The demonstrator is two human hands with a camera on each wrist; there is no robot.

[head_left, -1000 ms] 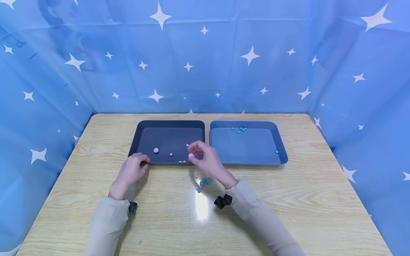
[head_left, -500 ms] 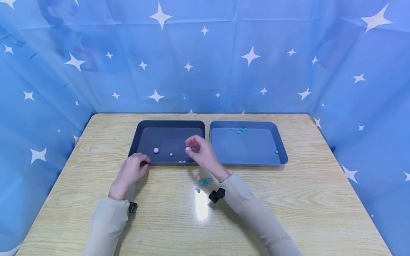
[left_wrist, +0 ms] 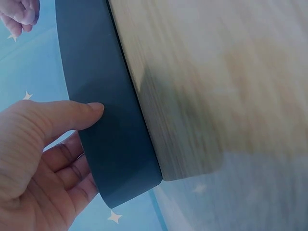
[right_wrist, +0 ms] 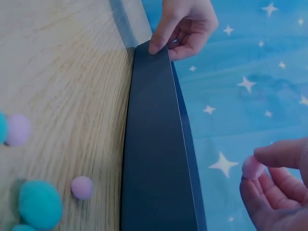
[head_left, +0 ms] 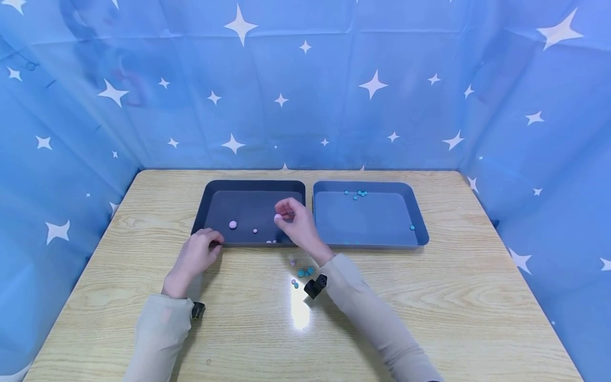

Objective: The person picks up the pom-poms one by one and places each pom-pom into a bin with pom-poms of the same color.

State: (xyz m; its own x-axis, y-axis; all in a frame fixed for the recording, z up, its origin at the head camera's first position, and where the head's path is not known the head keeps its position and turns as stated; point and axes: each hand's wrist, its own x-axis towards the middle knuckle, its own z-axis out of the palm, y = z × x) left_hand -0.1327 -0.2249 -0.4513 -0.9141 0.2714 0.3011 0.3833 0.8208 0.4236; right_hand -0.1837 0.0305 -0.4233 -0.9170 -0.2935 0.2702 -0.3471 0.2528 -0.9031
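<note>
We see the left hand [head_left: 194, 254] grip the dark tray [head_left: 241, 207] near its front-left corner, four pink balls [head_left: 233, 225] inside. Over its right end the right hand [head_left: 299, 224], slanting forward-left, pinches one pinkish ball [head_left: 278, 218]. In front lie two loose balls [head_left: 293, 281], pink, and four teal balls [head_left: 301, 273] — then the blue tray [head_left: 377, 217], showing eight more. Each tray's length parallels the worktop's [head_left: 477, 297] far edge.

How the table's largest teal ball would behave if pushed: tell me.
The largest teal ball would probably roll, being round on a flat table. Its matte, fuzzy-looking surface suggests it is soft, not slippery. It may nudge the smaller teal ball beside it.
</note>
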